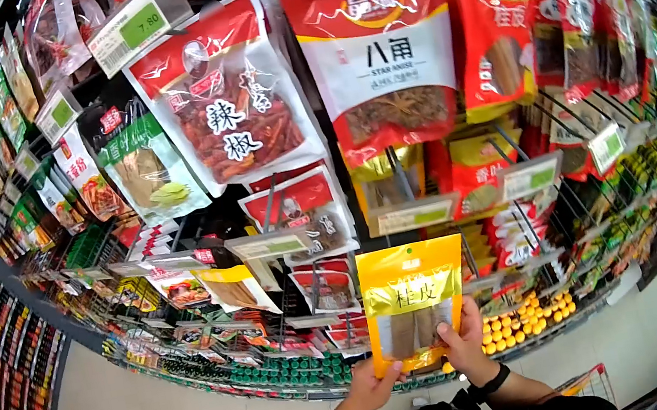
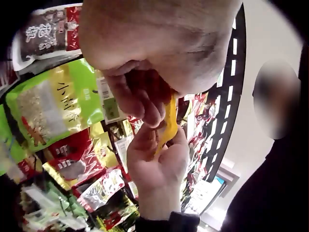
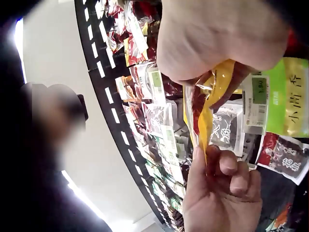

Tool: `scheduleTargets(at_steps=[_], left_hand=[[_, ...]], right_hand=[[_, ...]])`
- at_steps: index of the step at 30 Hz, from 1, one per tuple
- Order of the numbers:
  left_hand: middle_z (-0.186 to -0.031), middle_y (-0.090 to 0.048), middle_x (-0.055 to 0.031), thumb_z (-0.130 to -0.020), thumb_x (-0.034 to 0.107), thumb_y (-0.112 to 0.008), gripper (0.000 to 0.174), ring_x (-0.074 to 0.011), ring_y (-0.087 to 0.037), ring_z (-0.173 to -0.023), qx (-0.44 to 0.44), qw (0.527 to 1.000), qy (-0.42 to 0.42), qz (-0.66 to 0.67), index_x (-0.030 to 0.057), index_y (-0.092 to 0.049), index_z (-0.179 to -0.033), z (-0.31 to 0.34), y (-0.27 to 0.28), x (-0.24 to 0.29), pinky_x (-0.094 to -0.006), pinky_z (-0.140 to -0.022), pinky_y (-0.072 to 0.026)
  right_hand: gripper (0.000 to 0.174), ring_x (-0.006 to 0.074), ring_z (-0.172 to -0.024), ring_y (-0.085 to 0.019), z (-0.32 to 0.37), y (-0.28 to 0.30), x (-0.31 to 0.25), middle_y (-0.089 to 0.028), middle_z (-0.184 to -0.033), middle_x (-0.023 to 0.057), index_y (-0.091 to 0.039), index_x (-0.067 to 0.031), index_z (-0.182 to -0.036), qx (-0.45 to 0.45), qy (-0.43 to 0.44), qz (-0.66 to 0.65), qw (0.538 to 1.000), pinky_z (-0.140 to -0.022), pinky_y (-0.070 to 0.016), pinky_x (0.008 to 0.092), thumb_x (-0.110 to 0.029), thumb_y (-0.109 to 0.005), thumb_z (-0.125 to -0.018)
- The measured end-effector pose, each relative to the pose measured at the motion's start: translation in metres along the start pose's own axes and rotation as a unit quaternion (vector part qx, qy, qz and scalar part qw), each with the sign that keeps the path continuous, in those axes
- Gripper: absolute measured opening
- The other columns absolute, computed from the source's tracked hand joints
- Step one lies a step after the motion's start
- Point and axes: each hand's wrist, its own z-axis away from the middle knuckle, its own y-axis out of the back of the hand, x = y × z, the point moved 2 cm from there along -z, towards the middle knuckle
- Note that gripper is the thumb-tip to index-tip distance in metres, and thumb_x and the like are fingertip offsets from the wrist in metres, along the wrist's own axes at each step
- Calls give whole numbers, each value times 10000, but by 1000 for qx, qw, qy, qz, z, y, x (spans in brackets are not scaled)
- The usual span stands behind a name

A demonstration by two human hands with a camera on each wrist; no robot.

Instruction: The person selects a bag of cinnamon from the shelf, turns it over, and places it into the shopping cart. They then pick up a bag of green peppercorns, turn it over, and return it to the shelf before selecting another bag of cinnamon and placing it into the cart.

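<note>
A yellow packet (image 1: pixel 415 303) with a clear window showing brown bark pieces stands upright before the shelves in the head view. The left hand (image 1: pixel 369 387) pinches its lower left corner; the right hand (image 1: pixel 467 344) grips its lower right side, thumb on the front. In the left wrist view the packet (image 2: pixel 169 126) appears edge-on between the near left hand (image 2: pixel 159 43) and the right hand (image 2: pixel 159 162). The right wrist view shows the packet (image 3: pixel 206 123) side-on, with the right hand (image 3: pixel 222 38) above and the left hand (image 3: pixel 222 198) below, thumb and fingers at its edge.
Behind the packet hang a red and white star anise bag (image 1: pixel 378 58), a chilli bag (image 1: pixel 219 93) and several other spice packets on hooks with price tags. Yellow round items (image 1: pixel 510 331) lie low on the shelf. Part of a cart (image 1: pixel 589 387) stands at lower right.
</note>
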Motion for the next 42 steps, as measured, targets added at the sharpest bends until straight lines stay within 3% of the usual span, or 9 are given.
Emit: scheduleTargets(at_steps=[9, 12, 18, 20, 23, 27, 32, 38, 42], left_hand=[[-1079, -697, -149, -997, 338, -586, 360, -320, -691, -973, -225, 966, -22, -126, 79, -637, -1243, -31, 12, 5, -393, -826, -546], [-1089, -702, -127, -1002, 340, -580, 347, -310, -695, -958, -223, 959, -42, -168, 101, -643, -1246, -44, 24, 2, -385, -814, -555], [-1096, -706, -91, -995, 314, -595, 309, -278, -700, -927, -283, 948, -47, -138, 111, -662, -1219, -52, 57, -6, -368, -782, -557], [-1061, -718, -79, -982, 274, -628, 304, -248, -703, -907, -303, 940, -87, -133, 92, -667, -1222, -56, 68, -18, -360, -784, -550], [-1112, -707, -73, -979, 297, -635, 315, -249, -690, -976, -348, 924, -95, -128, 93, -670, -1217, -61, 82, -25, -362, -819, -541], [-1102, -702, -68, -985, 345, -623, 327, -253, -684, -980, -393, 905, -108, -126, 97, -681, -1191, -60, 92, -39, -373, -836, -533], [-1122, -690, -54, -956, 382, -661, 350, -238, -671, -1014, -446, 884, -60, -129, 114, -688, -1180, -65, 106, -48, -383, -869, -509], [-1111, -696, -79, -919, 364, -701, 345, -271, -687, -968, -453, 870, -167, -97, 100, -681, -1140, -66, 115, -43, -369, -826, -550], [-1095, -699, -82, -907, 344, -716, 337, -281, -689, -963, -478, 864, -156, -46, 88, -684, -1124, -63, 115, -52, -365, -828, -551]], right_hand=[[367, 89, -845, -545, -37, -5, -37, -592, -1013, 44, -476, -3, -1192, 32, 138, 78, 987, -752, -455, 255, -164, -668, -923], [434, 122, -947, -572, -46, -13, -38, -593, -1069, 50, -470, -6, -1220, 82, 172, 96, 977, -861, -464, 272, -214, -680, -902], [359, 62, -774, -503, -65, -30, -43, -563, -962, 13, -482, -19, -1175, 103, 142, 174, 969, -671, -415, 210, -171, -671, -911], [375, 73, -793, -524, -62, -25, -36, -580, -987, 24, -489, -22, -1163, 138, 102, 155, 973, -696, -426, 213, -189, -692, -896], [417, 98, -880, -549, -57, -22, -24, -585, -1025, 32, -491, -25, -1153, 163, 204, 163, 951, -788, -444, 230, -235, -715, -870], [475, 115, -964, -545, -42, -38, -27, -573, -1041, 32, -487, -34, -1127, 212, 226, 185, 933, -888, -434, 251, -319, -728, -832], [536, 124, -960, -545, -24, -41, -27, -570, -1044, 46, -482, -41, -1106, 259, 243, 186, 916, -894, -434, 259, -409, -720, -799], [507, 128, -943, -541, -18, -53, -34, -567, -1014, 34, -500, -34, -1101, 273, 291, 171, 901, -882, -432, 263, -364, -746, -806], [489, 123, -947, -543, -11, -56, -34, -566, -1024, 33, -500, -36, -1104, 284, 283, 174, 900, -868, -435, 255, -348, -737, -811]])
